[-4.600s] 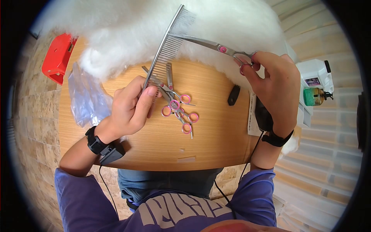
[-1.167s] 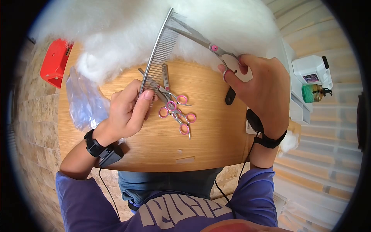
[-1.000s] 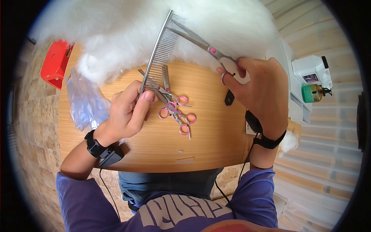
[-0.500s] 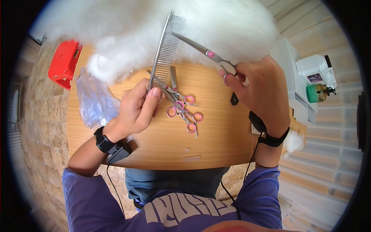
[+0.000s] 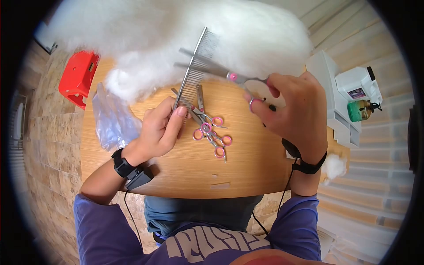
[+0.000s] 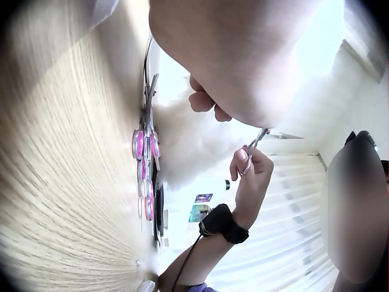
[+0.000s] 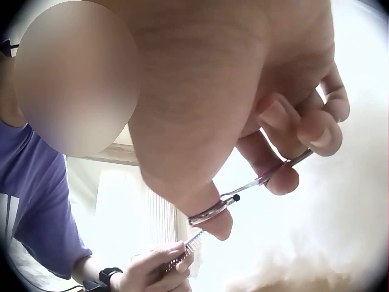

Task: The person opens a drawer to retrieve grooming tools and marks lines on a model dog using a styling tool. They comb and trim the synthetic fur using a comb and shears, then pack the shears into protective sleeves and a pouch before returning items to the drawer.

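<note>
My left hand (image 5: 158, 128) pinches the lower end of a long metal comb (image 5: 191, 66), its teeth pointing right. With thumb and fingers through the rings, my right hand (image 5: 293, 110) holds scissors (image 5: 240, 78) with a pink pivot screw. Their blades are parted and slightly blurred, and they overlap the comb in the head view. Behind both tools lies a mass of white fluffy fur (image 5: 265, 39). In the right wrist view the thumb sits in one scissor ring (image 7: 209, 214). The left wrist view shows the scissors (image 6: 254, 149) beyond my left palm.
Several pink-ringed scissors (image 5: 212, 132) lie crossed on the wooden table (image 5: 256, 163). A clear plastic bag (image 5: 115, 121) is at left, near a red stool (image 5: 78, 77). At right stand a white jug (image 5: 360, 86) and a green bottle (image 5: 355, 111).
The scissors have moved left and down in the head view, their blades now crossing the comb. They closed half a second ago and are parted again. The comb sits lower and tilts more to the right.
</note>
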Motion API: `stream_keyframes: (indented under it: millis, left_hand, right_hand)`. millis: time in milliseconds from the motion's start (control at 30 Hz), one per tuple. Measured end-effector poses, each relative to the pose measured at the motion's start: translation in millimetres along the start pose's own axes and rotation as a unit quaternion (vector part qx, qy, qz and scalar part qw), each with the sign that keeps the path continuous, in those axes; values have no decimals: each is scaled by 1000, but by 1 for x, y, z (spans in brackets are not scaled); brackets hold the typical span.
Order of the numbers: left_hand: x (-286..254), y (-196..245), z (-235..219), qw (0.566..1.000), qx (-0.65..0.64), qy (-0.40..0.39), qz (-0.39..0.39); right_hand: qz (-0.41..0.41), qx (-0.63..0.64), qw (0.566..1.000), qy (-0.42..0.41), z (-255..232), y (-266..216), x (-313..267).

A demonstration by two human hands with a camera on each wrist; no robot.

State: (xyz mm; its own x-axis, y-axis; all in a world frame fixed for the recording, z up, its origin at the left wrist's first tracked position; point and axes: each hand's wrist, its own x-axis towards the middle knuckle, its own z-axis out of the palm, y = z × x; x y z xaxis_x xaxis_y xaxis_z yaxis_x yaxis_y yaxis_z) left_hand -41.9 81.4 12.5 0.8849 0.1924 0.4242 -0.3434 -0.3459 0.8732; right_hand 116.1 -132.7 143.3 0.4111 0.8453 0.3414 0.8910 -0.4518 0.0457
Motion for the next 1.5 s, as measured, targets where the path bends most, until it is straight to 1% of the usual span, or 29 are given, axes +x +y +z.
stream_keyframes:
  millis: [67,100,200,267,400,500,600,667,800,1100,1267,1400,1500]
  left_hand:
    - [0,0,-1,1000,4,-3,-10]
    - [0,0,0,1000,3,-3,-9]
    - [0,-1,0,1000,6,1,-3]
    - [0,0,0,1000,-1,-1,-14]
    - [0,0,0,1000,-1,-5,-20]
    - [1,0,0,1000,4,-3,-9]
    - [0,0,1,999,-5,13,-31]
    - [1,1,1,1000,10,4,-10]
    - [1,0,0,1000,11,-2,-8]
    - [0,-2,0,1000,9,-2,-10]
    - [0,-2,1,1000,13,-4,-12]
    - [1,0,0,1000,18,-4,-9]
    - [1,0,0,1000,19,-6,-12]
  right_hand:
    - [30,-23,998,54,4,5,-1]
    - [30,-25,998,55,4,6,0]
    - [45,-27,997,48,3,7,2]
    - [60,-41,997,25,4,9,2]
    - [62,-44,997,28,5,11,1]
    - [72,-51,995,39,3,12,1]
    - [81,-60,995,18,1,11,1]
    - [89,-68,994,5,3,9,2]
    - [71,-63,996,4,7,13,1]
    - [75,-69,995,-11,6,11,0]
    - [81,-63,994,-34,7,12,-1]
    - [72,-57,996,-21,8,13,-2]
    - [81,-63,994,-40,8,14,-2]
